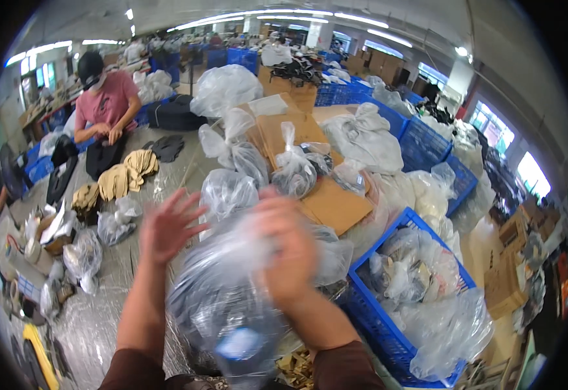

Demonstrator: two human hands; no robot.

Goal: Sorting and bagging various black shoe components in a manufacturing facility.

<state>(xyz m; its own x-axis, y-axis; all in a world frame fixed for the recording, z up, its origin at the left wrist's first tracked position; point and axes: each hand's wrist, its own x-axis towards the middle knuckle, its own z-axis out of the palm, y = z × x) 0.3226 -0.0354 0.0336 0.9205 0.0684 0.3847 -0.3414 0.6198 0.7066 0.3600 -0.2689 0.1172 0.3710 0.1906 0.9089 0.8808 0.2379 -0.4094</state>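
Note:
A clear plastic bag (212,305) with dark grey contents stands in front of my body, with a pale blue and white patch low on its side. My right hand (287,253) is closed on the gathered top of this bag, blurred by motion. To the bag's left, my left hand (167,227) is raised over the table with its fingers spread and nothing in them. Just beyond my hands are a tied clear bag (227,194) and another knotted bag (293,170) with dark contents.
A blue crate (362,305) holding plastic bags stands at my right. Flat brown cardboard (336,205) lies beyond the bags. Tan fabric pieces (120,179) and small bags (82,257) are on the plastic-covered table (121,305). Across it, a person in a pink shirt (118,97) handles dark fabric.

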